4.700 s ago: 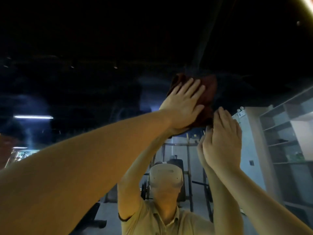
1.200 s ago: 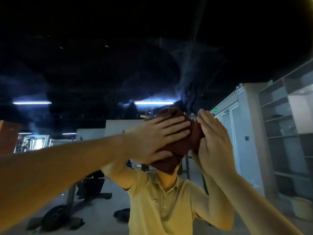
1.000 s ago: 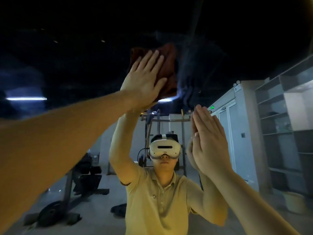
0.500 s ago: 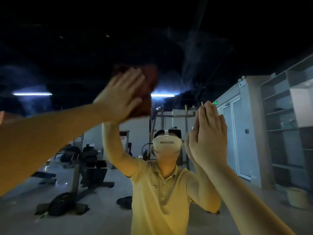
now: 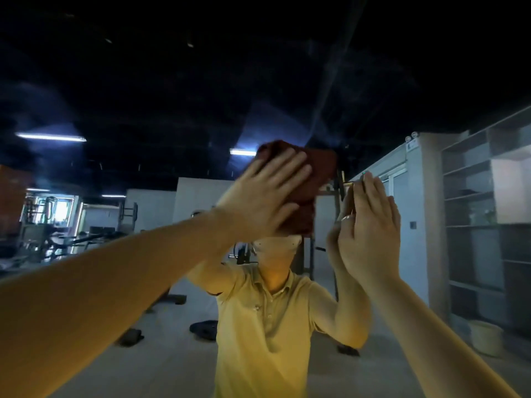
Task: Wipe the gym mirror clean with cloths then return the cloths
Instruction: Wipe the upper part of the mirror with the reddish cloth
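Note:
The gym mirror [image 5: 143, 81] fills the whole view, with faint smears across its dark upper part. A dark red cloth [image 5: 314, 179] lies flat against the glass at centre. My left hand [image 5: 264, 193] presses on it with fingers spread. My right hand [image 5: 370, 222] rests flat on the glass just right of the cloth, fingers straight and holding nothing; a ring shows on its reflection. The reflection of a person in a yellow polo shirt [image 5: 267, 326] stands below the cloth.
All else is reflection: a weight rack [image 5: 339, 219] behind the person, weight plates [image 5: 205, 330] on the floor, benches and machines [image 5: 57, 237] at left, grey shelves [image 5: 474, 211] and a pale bucket [image 5: 485, 337] at right.
My left hand has swept the cloth from the upper left to the right and slightly down, in front of the reflected face. My right hand has stayed flat on the glass.

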The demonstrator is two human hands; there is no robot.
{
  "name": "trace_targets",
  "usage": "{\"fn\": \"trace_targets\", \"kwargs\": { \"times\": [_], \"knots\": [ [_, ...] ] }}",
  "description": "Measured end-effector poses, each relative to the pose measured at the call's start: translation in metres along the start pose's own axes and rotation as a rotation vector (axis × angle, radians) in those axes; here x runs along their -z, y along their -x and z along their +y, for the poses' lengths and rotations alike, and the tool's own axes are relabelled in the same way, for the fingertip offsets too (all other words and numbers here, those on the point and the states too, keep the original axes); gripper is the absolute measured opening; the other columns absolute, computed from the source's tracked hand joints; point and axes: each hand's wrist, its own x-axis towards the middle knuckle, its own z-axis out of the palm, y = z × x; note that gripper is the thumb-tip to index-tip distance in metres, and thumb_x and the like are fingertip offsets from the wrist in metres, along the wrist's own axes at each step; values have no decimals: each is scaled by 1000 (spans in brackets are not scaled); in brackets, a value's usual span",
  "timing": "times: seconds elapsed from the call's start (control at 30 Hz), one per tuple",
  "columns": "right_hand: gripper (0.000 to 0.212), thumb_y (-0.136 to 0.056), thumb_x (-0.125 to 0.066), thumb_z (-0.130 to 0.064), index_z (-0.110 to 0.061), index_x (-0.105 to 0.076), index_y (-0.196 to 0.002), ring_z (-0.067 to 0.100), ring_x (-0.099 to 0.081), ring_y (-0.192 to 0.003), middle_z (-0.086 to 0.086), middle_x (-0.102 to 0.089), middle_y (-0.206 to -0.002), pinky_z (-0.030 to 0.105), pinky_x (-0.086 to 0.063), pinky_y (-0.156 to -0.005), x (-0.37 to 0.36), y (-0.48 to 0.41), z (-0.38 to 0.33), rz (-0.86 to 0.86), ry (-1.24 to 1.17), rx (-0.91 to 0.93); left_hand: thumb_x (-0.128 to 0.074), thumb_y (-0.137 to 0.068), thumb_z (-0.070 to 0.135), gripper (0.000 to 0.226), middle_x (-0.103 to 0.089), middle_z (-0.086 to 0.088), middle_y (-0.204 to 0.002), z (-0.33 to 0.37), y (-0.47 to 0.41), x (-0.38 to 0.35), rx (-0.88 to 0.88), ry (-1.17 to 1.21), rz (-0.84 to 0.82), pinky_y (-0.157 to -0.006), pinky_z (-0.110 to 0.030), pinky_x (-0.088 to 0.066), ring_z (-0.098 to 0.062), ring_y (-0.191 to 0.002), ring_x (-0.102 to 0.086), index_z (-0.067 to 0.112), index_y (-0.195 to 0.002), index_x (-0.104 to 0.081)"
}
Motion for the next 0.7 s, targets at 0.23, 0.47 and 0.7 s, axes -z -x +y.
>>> {"fn": "trace_targets", "kwargs": {
  "times": [0.23, 0.47, 0.7],
  "knots": [
    [72, -101, -21, -39, -6, -18, -165, 23, -4, -162, 10, -10, -174, 45, -6, -131, -8, 8, -2, -36, 93, -1, -15, -104, 60, 81, -4, -13, -176, -85, 43, 18, 814, 68, 63, -131, -54, -3, -31, -162, -1, 13, -168, -6],
    [62, -103, -29, -29, -10, -29, -162, 20, -7, -161, 6, -17, -173, 44, -8, -131, 12, 7, 18, -128, -48, 114, -21, -108, 50, 74, -5, -20, -174, 76, -26, -11, 627, 126, 163, -130, -56, -6, -33, -162, -1, 5, -167, -9],
    [63, -90, -36, -17, -4, -52, -150, 27, -26, -157, 12, -38, -165, 48, -16, -129, 24, 37, 0, -83, -189, 35, -27, -109, 46, 68, -12, -11, -175, 92, 31, -21, 158, 119, 28, -128, -49, -11, -28, -162, -6, 12, -167, -18]
  ]
}}
